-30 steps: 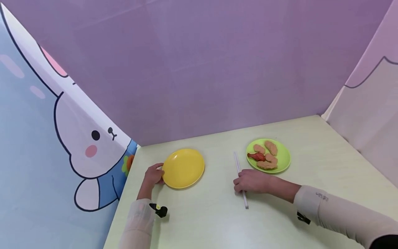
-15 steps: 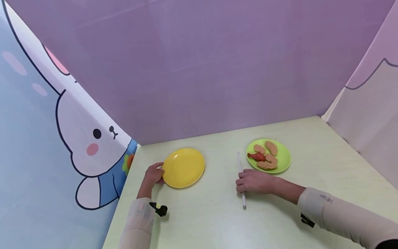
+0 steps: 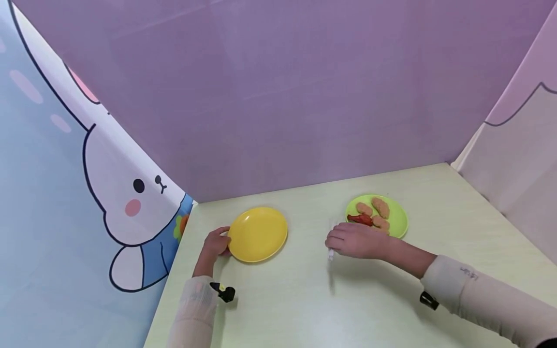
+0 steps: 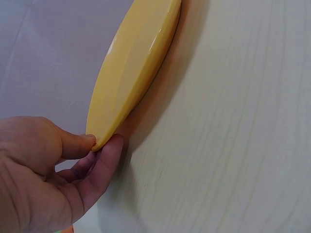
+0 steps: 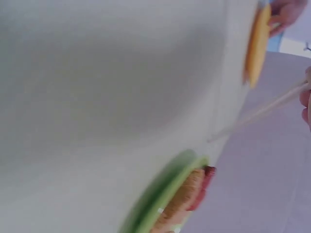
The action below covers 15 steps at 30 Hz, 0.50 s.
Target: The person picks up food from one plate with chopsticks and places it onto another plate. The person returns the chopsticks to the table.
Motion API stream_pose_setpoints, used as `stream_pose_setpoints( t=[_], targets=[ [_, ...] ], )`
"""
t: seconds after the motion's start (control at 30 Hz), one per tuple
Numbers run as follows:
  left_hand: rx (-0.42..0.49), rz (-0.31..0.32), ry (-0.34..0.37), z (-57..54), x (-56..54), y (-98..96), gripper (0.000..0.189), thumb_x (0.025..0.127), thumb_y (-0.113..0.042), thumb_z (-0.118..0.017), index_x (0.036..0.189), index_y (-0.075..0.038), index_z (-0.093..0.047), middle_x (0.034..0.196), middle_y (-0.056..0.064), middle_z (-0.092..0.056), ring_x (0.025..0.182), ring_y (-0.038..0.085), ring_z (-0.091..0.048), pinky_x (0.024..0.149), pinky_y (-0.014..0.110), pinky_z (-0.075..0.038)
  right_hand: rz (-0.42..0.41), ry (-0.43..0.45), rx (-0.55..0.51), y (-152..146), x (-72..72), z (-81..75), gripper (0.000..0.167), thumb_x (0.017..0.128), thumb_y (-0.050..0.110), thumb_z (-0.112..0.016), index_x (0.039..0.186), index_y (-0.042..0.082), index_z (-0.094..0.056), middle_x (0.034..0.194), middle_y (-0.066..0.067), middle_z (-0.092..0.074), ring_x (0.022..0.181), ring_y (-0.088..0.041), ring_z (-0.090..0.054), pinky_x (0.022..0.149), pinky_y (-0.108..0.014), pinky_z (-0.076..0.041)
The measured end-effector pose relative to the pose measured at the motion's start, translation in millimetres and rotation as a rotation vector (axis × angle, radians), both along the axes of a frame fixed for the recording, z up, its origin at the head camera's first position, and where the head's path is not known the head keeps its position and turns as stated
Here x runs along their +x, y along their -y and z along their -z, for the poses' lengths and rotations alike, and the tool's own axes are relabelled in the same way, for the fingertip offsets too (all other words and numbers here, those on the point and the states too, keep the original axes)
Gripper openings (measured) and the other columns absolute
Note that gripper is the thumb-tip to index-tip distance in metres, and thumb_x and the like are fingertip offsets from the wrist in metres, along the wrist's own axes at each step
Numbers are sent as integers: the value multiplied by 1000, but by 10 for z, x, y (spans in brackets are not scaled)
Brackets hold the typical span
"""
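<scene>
My left hand pinches the left rim of a glossy yellow plate. The left wrist view has the thumb on top of the rim and fingers underneath. Toward the middle, my right hand grips a pair of pale chopsticks, held above the table with a shadow below; the hand covers most of their length. In the right wrist view the chopsticks look blurred. Just behind that hand lies a light green plate with several tan fried chicken pieces and a red drumstick, partly hidden by the hand.
Both plates stand on a pale wood-grain table. A purple wall closes off the back, a blue wall with a cartoon rabbit the left, and a light wall the right.
My right hand has lifted the chopsticks off the table and moved slightly away from me, now overlapping the green plate's near edge. The left hand and yellow plate stay in place.
</scene>
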State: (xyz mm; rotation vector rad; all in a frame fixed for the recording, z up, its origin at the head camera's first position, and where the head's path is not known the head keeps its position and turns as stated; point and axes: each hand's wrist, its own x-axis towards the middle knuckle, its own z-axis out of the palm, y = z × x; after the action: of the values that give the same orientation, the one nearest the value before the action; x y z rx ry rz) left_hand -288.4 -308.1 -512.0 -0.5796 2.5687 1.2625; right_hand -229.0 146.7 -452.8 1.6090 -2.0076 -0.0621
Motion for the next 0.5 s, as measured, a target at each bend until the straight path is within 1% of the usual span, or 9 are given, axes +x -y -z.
stream_pose_setpoints(
  t=[0.03, 0.07, 0.17, 0.2, 0.27, 0.33, 0.37, 0.43, 0.5],
  targets=[
    [6, -1, 1, 0, 0, 1, 55, 94, -7, -53, 148, -12, -52, 113, 19, -68, 60, 15, -66, 57, 28, -58, 1, 4, -37, -1, -4, -38, 37, 110, 20, -27, 103, 12, -62, 98, 4, -65, 89, -10, -62, 78, -21, -53],
    [10, -4, 3, 0, 0, 2, 55, 94, -7, -53, 148, -12, -52, 114, 19, -67, 60, 15, -67, 58, 28, -59, 3, 7, -80, -2, -9, -73, 36, 108, 18, -28, 101, 12, -62, 96, 4, -65, 86, -10, -62, 76, -20, -53],
    [16, -1, 4, -3, -2, 7, 55, 95, -7, -52, 149, -11, -51, 118, 20, -66, 62, 15, -67, 59, 29, -60, -3, 19, -201, -1, -32, -178, 20, 97, 14, -40, 94, 12, -59, 86, 5, -61, 74, -7, -57, 67, -17, -49],
    [17, -3, 6, -6, -6, 8, 55, 95, -8, -52, 149, -12, -51, 118, 20, -66, 63, 15, -68, 59, 29, -60, -3, 14, -237, 1, -43, -207, 16, 93, 13, -42, 91, 13, -58, 82, 6, -58, 70, -6, -54, 63, -16, -46],
    [20, -1, 6, -8, -10, 11, 55, 95, -7, -52, 150, -12, -50, 118, 20, -66, 63, 15, -68, 60, 29, -60, 0, 39, -302, 6, -54, -281, 6, 85, 11, -53, 88, 15, -55, 77, 8, -54, 66, -3, -49, 56, -13, -40],
    [24, 2, 7, -9, -15, 13, 55, 95, -7, -52, 150, -11, -50, 118, 20, -66, 63, 15, -68, 60, 29, -60, 9, 110, -344, 6, -60, -350, 6, 83, 11, -58, 88, 16, -57, 76, 8, -55, 62, -1, -47, 53, -11, -38],
    [27, 2, 8, -10, -17, 13, 55, 95, -7, -52, 150, -11, -50, 118, 20, -66, 63, 16, -68, 59, 29, -60, 16, 166, -368, 3, -58, -383, 7, 83, 11, -59, 89, 16, -59, 78, 8, -57, 61, 0, -49, 52, -10, -38],
    [28, 1, 10, -8, -19, 14, 55, 94, -7, -52, 150, -11, -50, 117, 20, -66, 63, 16, -68, 59, 30, -60, 44, 276, -402, -4, -43, -454, 13, 80, 10, -66, 91, 16, -62, 82, 8, -62, 61, 1, -54, 53, -10, -42],
    [22, 1, 12, -2, -19, 15, 55, 95, -7, -52, 150, -11, -50, 117, 20, -66, 62, 16, -68, 59, 29, -60, 77, 364, -415, -9, -25, -521, 13, 81, 9, -66, 92, 15, -65, 83, 7, -64, 60, 2, -56, 56, -12, -46]
  ],
)
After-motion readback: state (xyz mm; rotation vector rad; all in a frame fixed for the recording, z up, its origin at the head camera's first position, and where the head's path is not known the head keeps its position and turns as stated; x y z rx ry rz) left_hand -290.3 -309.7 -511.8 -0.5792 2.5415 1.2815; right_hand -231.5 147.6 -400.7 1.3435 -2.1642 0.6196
